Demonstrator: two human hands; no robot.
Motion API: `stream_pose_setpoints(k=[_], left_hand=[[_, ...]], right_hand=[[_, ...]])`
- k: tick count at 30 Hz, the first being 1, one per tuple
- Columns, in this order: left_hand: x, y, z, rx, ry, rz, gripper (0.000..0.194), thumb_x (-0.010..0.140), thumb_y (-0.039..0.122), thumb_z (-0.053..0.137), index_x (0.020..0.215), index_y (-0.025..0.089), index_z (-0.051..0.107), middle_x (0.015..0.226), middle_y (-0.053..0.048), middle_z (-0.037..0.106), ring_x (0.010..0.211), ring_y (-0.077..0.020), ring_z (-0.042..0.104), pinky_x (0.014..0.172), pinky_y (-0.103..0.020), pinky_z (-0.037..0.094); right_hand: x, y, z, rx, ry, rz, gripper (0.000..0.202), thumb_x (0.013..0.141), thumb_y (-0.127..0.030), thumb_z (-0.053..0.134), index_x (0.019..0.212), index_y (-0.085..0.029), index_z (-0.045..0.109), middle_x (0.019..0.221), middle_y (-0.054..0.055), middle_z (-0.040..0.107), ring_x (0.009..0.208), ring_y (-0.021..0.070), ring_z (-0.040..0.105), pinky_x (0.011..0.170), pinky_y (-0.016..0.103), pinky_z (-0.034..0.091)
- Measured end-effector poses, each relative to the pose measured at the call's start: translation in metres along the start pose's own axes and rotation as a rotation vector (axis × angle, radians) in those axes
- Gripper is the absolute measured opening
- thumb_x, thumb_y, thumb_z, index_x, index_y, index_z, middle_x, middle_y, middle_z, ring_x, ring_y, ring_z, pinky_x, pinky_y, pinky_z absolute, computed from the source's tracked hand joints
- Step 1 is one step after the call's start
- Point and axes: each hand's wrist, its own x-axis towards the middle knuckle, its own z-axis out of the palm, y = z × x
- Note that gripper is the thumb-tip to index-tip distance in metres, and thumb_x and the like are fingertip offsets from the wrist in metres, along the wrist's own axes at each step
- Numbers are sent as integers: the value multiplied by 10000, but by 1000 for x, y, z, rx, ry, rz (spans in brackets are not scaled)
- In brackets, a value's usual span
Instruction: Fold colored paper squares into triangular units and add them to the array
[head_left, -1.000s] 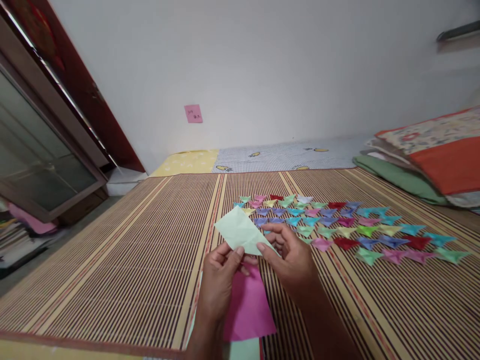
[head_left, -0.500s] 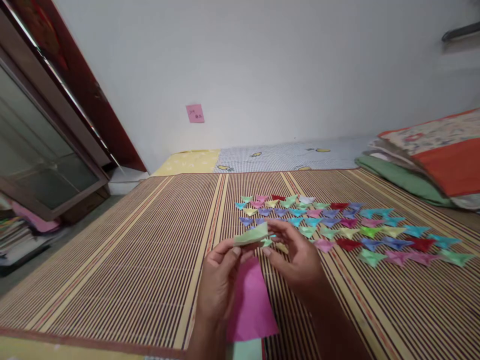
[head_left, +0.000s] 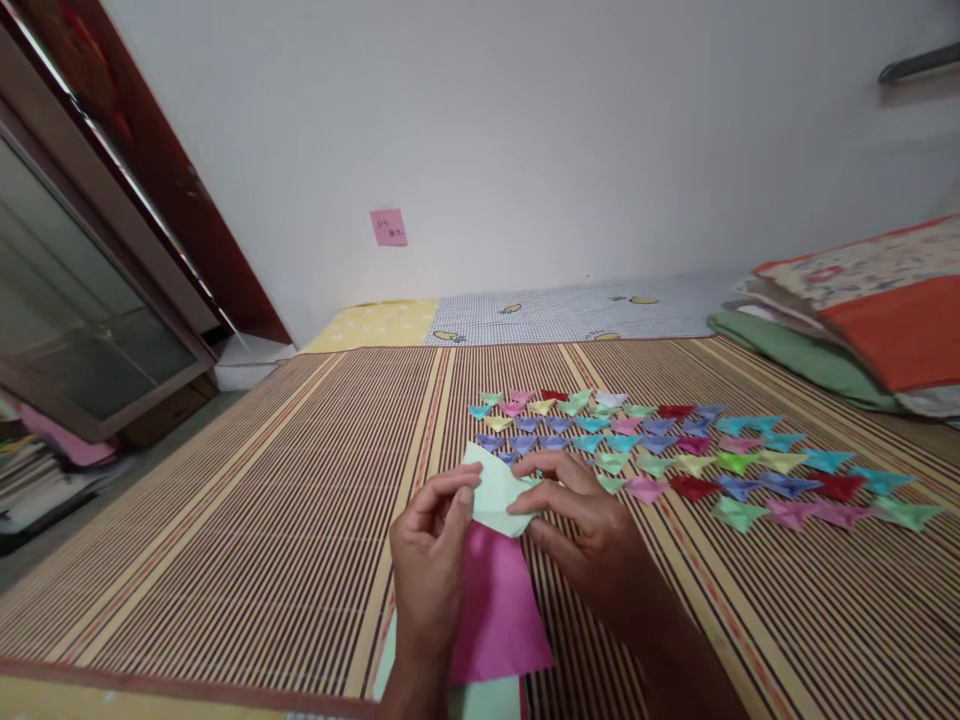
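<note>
We seem to be at a handling or creasing step with the pale green paper (head_left: pixel 493 505), held above the mat (head_left: pixel 300 510), over the far end of the pink sheet (head_left: pixel 501 610). Our left hand (head_left: pixel 427 570) pinches its left side; our right hand's (head_left: pixel 596 525) bent fingers grip its right. Any further crease would call for lined-up edges and light pressure. Folded paper shapes (head_left: pixel 739 514) lie in rows towards the mat's right edge. Our fingers hide parts of the paper, and its underside can't be seen.
</note>
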Motion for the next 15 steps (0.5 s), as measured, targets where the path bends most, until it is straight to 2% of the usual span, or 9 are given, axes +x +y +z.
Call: stream_pose_setpoints(k=[1, 3, 6, 9, 11, 15], left_hand=[[0, -1, 2, -35, 45, -14, 165, 833, 283, 802, 972, 195, 786, 1196, -90, 761, 1134, -244, 704, 947, -314, 553], [1, -3, 5, -141, 130, -58, 347, 764, 253, 858, 1092, 215, 749, 1290, -80, 725, 1147, -228, 702, 915, -285, 562], [5, -5, 5, -297, 153, -186, 563, 677, 230, 917, 1195, 203, 699, 1283, -97, 726, 1097, -215, 720, 871, -272, 574], [9, -1, 2, -391, 38, -327, 535, 617, 211, 944, 1102, 145, 728, 1092, -117, 783, 1001, -245, 747, 864, -324, 584], [9, 3, 2, -436, -66, -386, 476, 613, 202, 942, 1041, 131, 747, 992, -112, 796, 962, -262, 752, 870, -355, 581], [5, 6, 2, -423, -185, -377, 345, 696, 237, 903, 1003, 139, 780, 949, -97, 799, 946, -251, 737, 863, -343, 563]], right_hand=[[0, 0, -1, -1, -12, 7, 195, 884, -85, 594, 847, -226, 725, 1114, 70, 678, 1066, 246, 650, 913, 422, 512], [-1, 0, -2, 0, -25, 15, 204, 903, -94, 585, 867, -230, 733, 1152, 73, 678, 1086, 246, 654, 928, 423, 510], [-2, 2, -1, 7, -16, 27, 212, 913, -93, 574, 906, -229, 737, 1222, 87, 667, 1148, 250, 644, 949, 420, 510], [-2, 4, 0, 26, -5, 41, 155, 931, -134, 594, 917, -217, 724, 1243, 101, 666, 1181, 253, 638, 972, 418, 509], [-1, 4, 1, 49, -2, 54, 115, 945, -172, 605, 893, -210, 700, 1166, 94, 688, 1120, 242, 661, 946, 399, 519], [-1, 3, 3, 81, 17, 114, 130, 947, -182, 593, 829, -207, 642, 935, 47, 689, 903, 199, 672, 798, 333, 523]])
